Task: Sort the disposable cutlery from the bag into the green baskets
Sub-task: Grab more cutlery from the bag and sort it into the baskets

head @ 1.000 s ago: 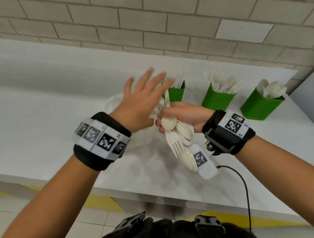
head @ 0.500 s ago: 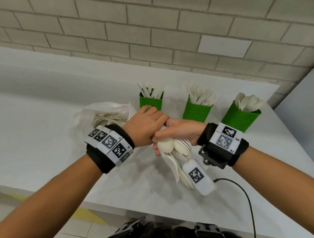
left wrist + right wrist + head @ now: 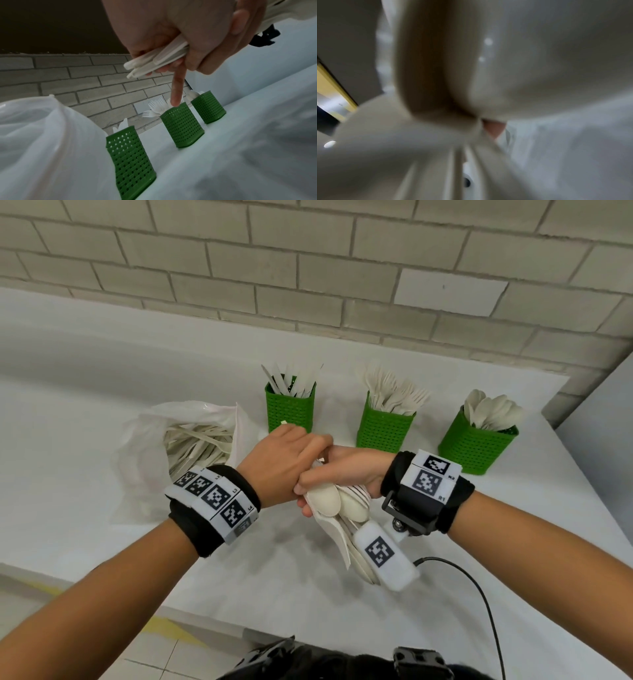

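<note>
Above the counter [image 3: 85, 419], near its front edge: both hands are met over the surface, level with the row of baskets.
Right hand [image 3: 346, 470]: clenched round a bundle of cutlery [image 3: 337, 505]; spoon bowls and fork tines are seen hanging below the fist, handles projecting beyond it.
Left hand [image 3: 281, 463]: laid against the right fist from the left, fingers curled; in the left wrist view the handle ends [image 3: 154, 60] of the bundle are seen gripped between curled fingers, with one finger [image 3: 177, 88] held out straight. Which hand each finger there belongs to cannot be told.
Bag [image 3: 178, 446]: white plastic, lying open on the counter left of the hands, with more loose cutlery inside.
Left basket [image 3: 290, 409]: knives are stood upright in it.
Middle basket [image 3: 383, 426]: filled with forks, tines up.
Right basket [image 3: 478, 445]: filled with spoons, bowls up.
Basket layout: three in a row behind the hands, set apart from each other.
Hidden: the left fingertips are covered by the back of the hand in the head view; the lower end of the bundle is partly covered by the tagged white block [image 3: 383, 556] under the right wrist.
Right wrist view: blurred, filled by pale cutlery surfaces at very close range; only a small patch of skin [image 3: 494, 127] is made out.
</note>
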Tool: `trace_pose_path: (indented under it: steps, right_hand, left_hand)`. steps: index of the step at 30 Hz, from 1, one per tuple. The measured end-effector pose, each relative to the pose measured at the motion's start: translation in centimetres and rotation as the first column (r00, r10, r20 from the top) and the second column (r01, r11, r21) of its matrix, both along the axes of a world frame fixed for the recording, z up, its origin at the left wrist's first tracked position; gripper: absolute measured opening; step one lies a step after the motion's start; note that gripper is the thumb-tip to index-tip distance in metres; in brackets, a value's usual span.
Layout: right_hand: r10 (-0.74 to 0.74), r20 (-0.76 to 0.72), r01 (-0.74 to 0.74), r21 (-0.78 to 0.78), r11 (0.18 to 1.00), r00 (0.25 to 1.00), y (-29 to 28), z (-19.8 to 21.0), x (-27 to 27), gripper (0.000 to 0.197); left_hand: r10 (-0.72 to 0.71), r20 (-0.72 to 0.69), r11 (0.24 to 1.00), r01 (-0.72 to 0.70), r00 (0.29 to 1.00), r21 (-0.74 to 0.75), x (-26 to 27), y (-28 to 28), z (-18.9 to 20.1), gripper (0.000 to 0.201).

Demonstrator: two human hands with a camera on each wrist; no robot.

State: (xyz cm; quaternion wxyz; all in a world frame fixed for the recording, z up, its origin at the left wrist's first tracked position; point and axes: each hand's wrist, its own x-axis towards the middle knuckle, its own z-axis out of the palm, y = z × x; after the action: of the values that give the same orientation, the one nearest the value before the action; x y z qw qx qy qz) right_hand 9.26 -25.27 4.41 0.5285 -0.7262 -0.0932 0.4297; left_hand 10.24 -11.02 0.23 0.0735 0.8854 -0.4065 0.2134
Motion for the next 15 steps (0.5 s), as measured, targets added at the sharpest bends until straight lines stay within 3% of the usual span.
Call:
trace_pose_path:
  steps: [2,4,8,10,12,15]
  right_hand:
    - [-0.002,-0.073,0.004,0.026,1.0,0.997,-0.3,0.2,0.2,0.004]
    - [-0.009,-0.056,0.01,0.017,1.0,0.998,-0.8,1.0,0.4,0.004]
    - [-0.015,0.058,0.019,-0.073,0.997,0.998,-2.5,2.3,1.1,0.037]
    - [-0.033,0.046,0.033,0.002,0.999,0.998,-3.4,2.9,1.2,0.045]
    - [-0.119,0.066,0.11,0.122,0.986,0.991,-4.6,3.7,1.0,0.055]
    - [-0.344,0.189,0.257,0.372,0.892,0.92,-6.5,5.0,0.7,0.071]
  left_hand:
    - [0.019,-0.015,1.0,-0.019,1.0,0.013,-0.1,0.0,-0.2,0.041]
    - [0.026,-0.005,1.0,-0.026,1.0,0.007,0.0,0.3,-0.3,0.032]
    - [0.044,-0.043,0.999,-0.045,0.998,-0.024,0.2,1.6,-0.7,0.018]
    - [0.064,-0.095,0.996,-0.07,0.993,-0.062,0.5,2.4,-0.3,0.019]
    - [0.066,-0.196,0.974,-0.106,0.978,-0.202,0.7,3.0,0.1,0.021]
    - [0.045,-0.397,0.836,-0.252,0.917,-0.488,0.7,3.1,1.2,0.008]
